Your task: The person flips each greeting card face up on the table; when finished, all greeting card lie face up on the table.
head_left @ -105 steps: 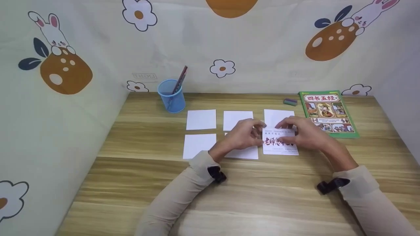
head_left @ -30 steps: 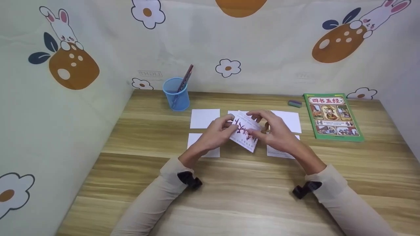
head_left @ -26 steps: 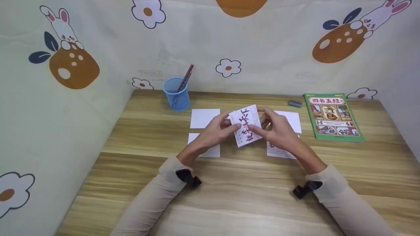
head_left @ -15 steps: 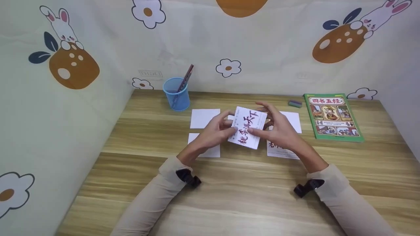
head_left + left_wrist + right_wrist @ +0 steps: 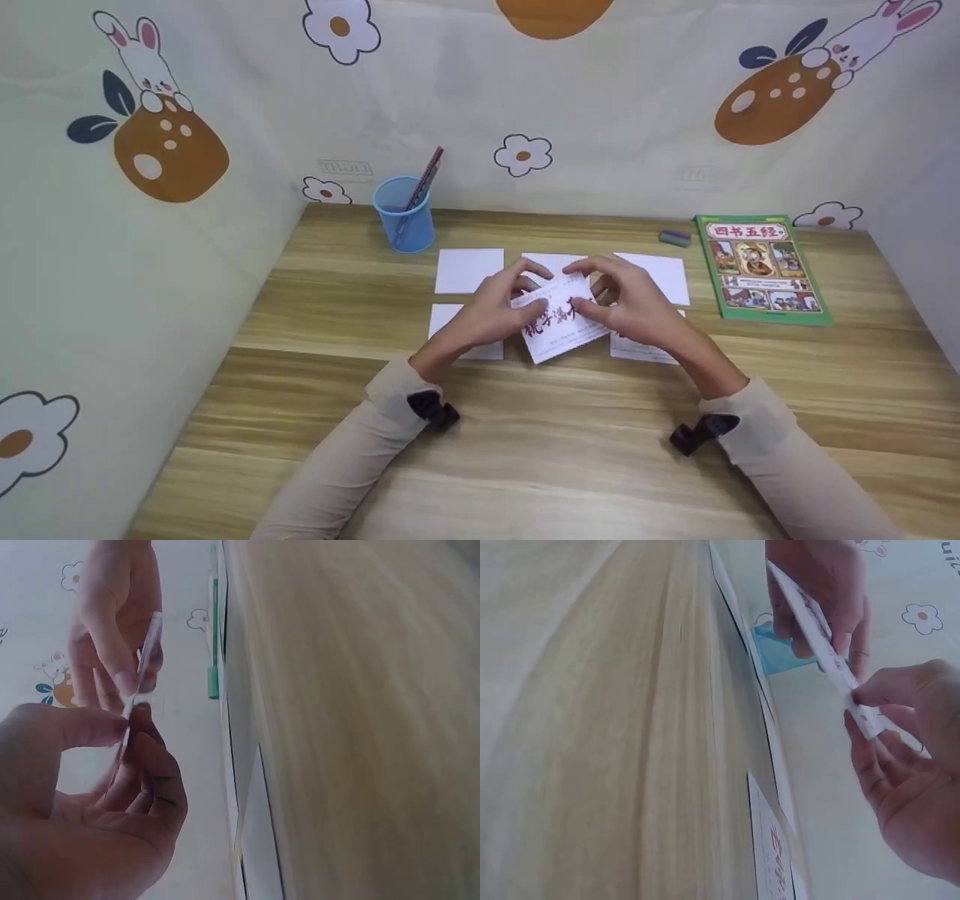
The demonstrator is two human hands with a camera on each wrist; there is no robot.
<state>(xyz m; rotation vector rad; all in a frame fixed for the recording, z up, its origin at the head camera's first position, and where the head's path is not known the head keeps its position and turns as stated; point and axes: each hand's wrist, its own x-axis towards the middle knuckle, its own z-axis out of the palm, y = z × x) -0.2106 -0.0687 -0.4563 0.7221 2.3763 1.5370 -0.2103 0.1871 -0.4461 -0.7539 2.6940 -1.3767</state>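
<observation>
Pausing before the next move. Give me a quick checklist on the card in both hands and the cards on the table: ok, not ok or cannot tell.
1. Left hand grips the held card: ok, pinched at its edge.
2. Right hand grips it too: ok.
3. Held card off the table: ok, the wrist views show it raised.
4. Held card squared with the cards lying on the table: not ok, it is turned at an angle.
5. Lettering on the held card fully in view: not ok, the right hand covers its end.
6. Underside of the front left white card: cannot tell, it lies face-hidden.
</observation>
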